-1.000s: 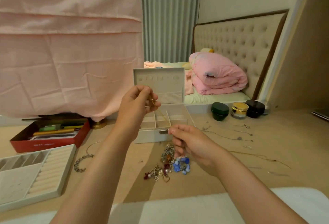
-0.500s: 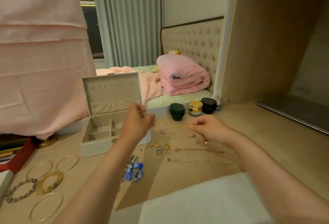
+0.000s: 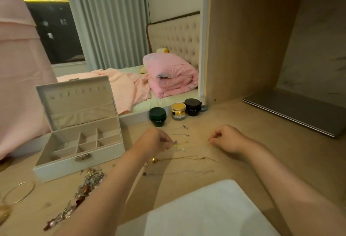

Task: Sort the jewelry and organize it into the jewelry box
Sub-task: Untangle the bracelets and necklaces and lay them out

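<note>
While low over the tabletop (image 3: 262, 121), pinching a gold chain (image 3: 193, 143) taut between left hand (image 3: 155, 142) and right hand (image 3: 227, 138).

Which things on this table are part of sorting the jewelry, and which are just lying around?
Part of the job:
open jewelry box
thin gold chain, pinched between left hand and right hand
loose chains
jewelry heap

Just lying about:
green jar
gold-lidded jar
black jar
closed laptop
</note>
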`<state>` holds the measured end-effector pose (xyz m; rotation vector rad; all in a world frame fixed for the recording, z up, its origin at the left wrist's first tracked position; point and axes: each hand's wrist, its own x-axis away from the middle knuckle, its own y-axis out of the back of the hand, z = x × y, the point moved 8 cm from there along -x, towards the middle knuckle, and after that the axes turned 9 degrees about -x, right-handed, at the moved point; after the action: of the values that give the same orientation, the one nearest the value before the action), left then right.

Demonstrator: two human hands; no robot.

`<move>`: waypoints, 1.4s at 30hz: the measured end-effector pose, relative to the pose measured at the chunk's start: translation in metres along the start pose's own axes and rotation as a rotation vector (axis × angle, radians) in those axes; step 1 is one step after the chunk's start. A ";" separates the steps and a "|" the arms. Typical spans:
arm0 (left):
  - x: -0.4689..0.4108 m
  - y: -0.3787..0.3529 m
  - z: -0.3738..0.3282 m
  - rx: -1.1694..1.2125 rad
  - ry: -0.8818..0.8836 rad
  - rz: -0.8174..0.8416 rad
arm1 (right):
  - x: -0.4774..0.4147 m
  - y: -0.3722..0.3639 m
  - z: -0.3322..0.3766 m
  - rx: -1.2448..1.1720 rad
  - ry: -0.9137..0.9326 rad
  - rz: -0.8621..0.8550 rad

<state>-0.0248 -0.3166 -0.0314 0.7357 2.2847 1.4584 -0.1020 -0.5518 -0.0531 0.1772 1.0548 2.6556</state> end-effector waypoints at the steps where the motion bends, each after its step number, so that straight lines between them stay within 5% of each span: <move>1: -0.005 -0.005 -0.005 -0.031 -0.015 0.018 | -0.002 0.003 -0.007 0.028 -0.008 -0.015; 10: -0.037 -0.032 -0.034 -0.377 -0.087 0.031 | -0.006 0.012 -0.032 0.111 0.029 -0.100; 18: -0.029 -0.029 -0.024 -0.293 -0.053 -0.010 | 0.001 0.012 -0.015 0.185 0.049 -0.093; 31: 0.082 0.043 0.054 -0.095 -0.030 -0.106 | 0.045 -0.093 0.163 0.044 0.308 0.170; 42: 0.195 0.087 0.194 -0.103 0.263 -0.176 | 0.078 -0.238 0.269 0.085 0.458 0.454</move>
<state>-0.0586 -0.0303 -0.0347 0.3191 2.3700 1.6556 -0.0691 -0.1874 -0.0206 -0.2160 1.4069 3.1521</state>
